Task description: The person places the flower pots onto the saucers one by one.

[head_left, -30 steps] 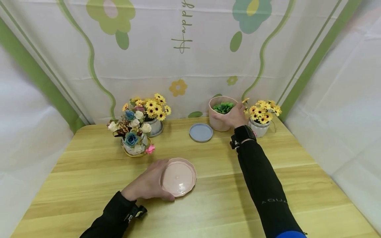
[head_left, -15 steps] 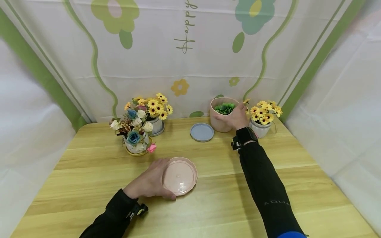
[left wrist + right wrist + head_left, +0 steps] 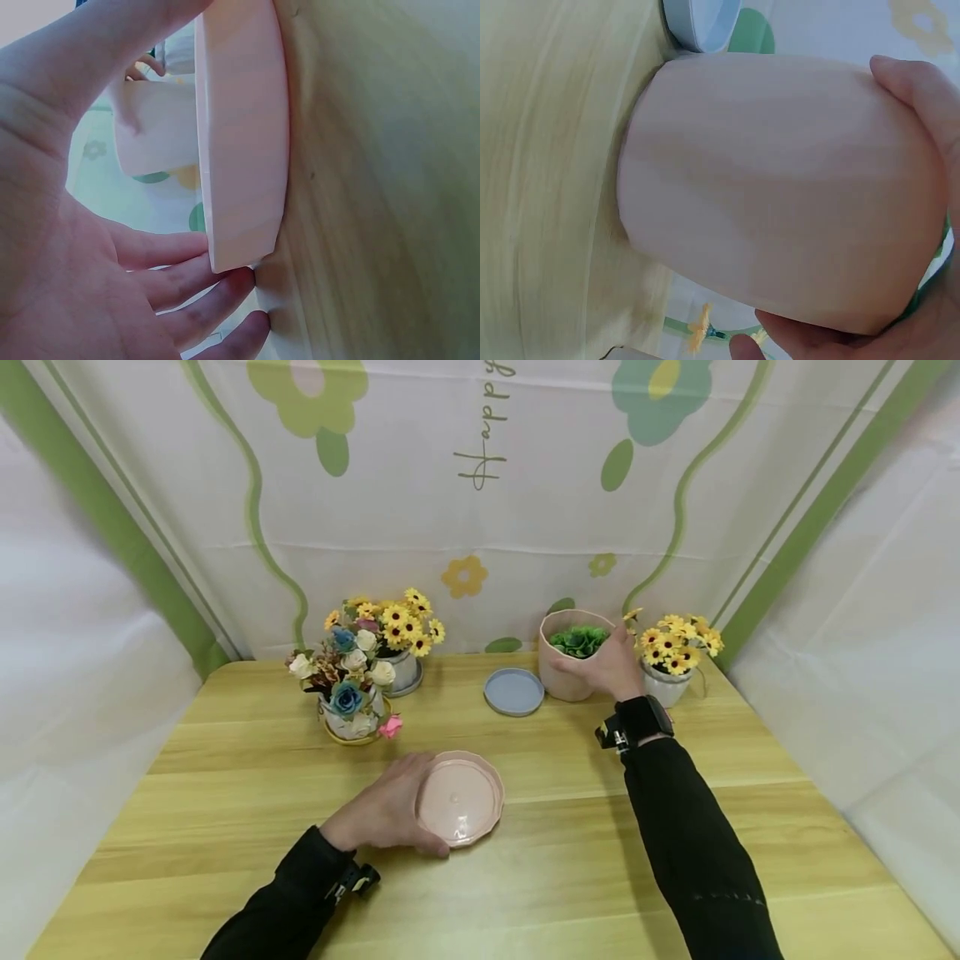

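In the head view a pink pot with green leaves inside stands at the back of the table, right of centre. My right hand grips its rim from the right; the right wrist view has the thumb on one side of the pot and fingers on the other. Nearer the front, a round pink saucer lies flat on the wood. My left hand holds its left edge between thumb and fingers, and the left wrist view shows fingertips against the saucer's side.
A blue-grey saucer lies just left of the pink pot. To its right stands a white pot of yellow flowers. At the back left are a pot of mixed roses and another pot of yellow flowers. Printed cloth hangs behind.
The head view has shifted slightly. The pink pot has come a little toward the front with my right hand on it. My left hand keeps its hold on the pink saucer.
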Motion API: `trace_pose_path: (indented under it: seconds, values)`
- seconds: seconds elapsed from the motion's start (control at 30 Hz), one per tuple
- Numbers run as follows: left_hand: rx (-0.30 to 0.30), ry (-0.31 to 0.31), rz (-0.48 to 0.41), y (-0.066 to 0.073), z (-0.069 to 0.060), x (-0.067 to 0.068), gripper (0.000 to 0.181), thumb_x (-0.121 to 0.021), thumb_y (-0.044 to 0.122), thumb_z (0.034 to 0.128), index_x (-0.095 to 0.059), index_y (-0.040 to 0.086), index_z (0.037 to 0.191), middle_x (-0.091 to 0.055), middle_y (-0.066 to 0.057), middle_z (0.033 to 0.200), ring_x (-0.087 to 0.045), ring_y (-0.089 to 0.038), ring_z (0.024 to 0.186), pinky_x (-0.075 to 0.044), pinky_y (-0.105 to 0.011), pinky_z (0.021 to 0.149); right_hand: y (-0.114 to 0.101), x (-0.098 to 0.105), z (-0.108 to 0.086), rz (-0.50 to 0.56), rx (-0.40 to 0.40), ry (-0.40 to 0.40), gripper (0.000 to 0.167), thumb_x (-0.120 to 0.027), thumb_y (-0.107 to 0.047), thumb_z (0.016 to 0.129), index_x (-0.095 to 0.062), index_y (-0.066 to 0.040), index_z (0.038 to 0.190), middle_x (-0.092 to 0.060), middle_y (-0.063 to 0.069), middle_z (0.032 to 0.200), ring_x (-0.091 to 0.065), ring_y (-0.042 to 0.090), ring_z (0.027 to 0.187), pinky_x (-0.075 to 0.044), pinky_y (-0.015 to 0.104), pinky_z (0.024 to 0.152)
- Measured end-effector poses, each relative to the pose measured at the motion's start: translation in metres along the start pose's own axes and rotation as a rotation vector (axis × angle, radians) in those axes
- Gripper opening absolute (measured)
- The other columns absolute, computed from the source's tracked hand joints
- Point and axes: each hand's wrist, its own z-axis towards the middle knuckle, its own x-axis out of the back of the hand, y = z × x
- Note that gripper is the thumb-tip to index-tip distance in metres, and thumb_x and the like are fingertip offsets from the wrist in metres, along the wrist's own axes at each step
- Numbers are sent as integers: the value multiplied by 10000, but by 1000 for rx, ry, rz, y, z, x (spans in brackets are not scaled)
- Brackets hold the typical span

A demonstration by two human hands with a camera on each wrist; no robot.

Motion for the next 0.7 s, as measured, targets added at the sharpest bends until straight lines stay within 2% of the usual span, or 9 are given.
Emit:
trace_pose_path:
  seconds: [0.17,0.3,0.43,0.6,0.7]
  values:
    - [-4,5,6,-2,-1,0,1209,-1003,468,624,-415,-6,1567,-508,-228,1499,-468,-402,1387,-459,-640,1120,3,0,-11,-19,52,1,1437,-835,-715,765,-2,40,1661,-168,387,1673,-254,529,1557,-325,673,1249]
    - [-2,10,16,-3,-1,0,1203,-1003,479,618,-428,1,1561,-519,-218,1491,-475,-392,1382,-465,-639,1118,3,5,-22,-61,62,-49,1488,-823,-748,755,41,66,1654,-119,399,1686,-223,540,1566,-306,683,1254]
    - [5,8,23,-2,1,-1,1194,-1003,471,621,-434,1,1559,-514,-212,1506,-471,-379,1391,-463,-629,1125,4,11,-34,-61,55,-108,1522,-811,-781,740,96,15,1667,-50,359,1720,-203,532,1577,-298,701,1249]
    - [16,-5,18,0,1,-1,1215,-1003,466,626,-411,-11,1574,-484,-226,1544,-450,-395,1420,-450,-648,1148,13,15,-47,-16,101,-142,1523,-845,-735,742,145,-53,1676,15,299,1747,-172,528,1589,-278,717,1250]
    - [19,-2,15,0,0,0,1225,-1004,461,622,-403,-10,1579,-477,-232,1546,-450,-402,1418,-453,-657,1145,15,16,-53,-1,138,-156,1497,-872,-691,745,104,-50,1680,-23,303,1740,-195,536,1579,-294,723,1237]
